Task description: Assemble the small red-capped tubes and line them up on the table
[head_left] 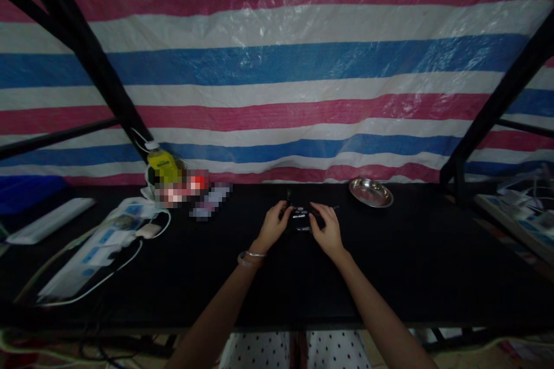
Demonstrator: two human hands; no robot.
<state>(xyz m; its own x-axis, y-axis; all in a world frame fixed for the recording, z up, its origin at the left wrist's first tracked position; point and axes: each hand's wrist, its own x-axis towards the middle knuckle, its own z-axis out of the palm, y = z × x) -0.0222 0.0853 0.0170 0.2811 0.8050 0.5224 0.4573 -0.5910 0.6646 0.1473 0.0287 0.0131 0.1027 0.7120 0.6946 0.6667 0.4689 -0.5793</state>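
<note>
My left hand (pixel 273 223) and my right hand (pixel 328 230) face each other over the middle of the black table (pixel 194 282). Between them lie several small, dark, stick-like items (pixel 299 217) with pale markings; their exact kind is too dim to tell. On each hand the fingers are curved, with a gap between thumb and forefinger, close to the ends of these items. A thin dark tip (pixel 336 207) shows just beyond my right fingers. Another small dark piece (pixel 288 194) is above my left fingertips. Whether the fingers touch any item is unclear.
A shallow round metal dish (pixel 371 193) sits at the back right. To the left are a yellow bottle (pixel 163 162), a blurred flat packet (pixel 211 202), white power strips (pixel 93 251) and cables. Black frame posts (pixel 101 78) and a striped sheet (pixel 298 63) bound the table.
</note>
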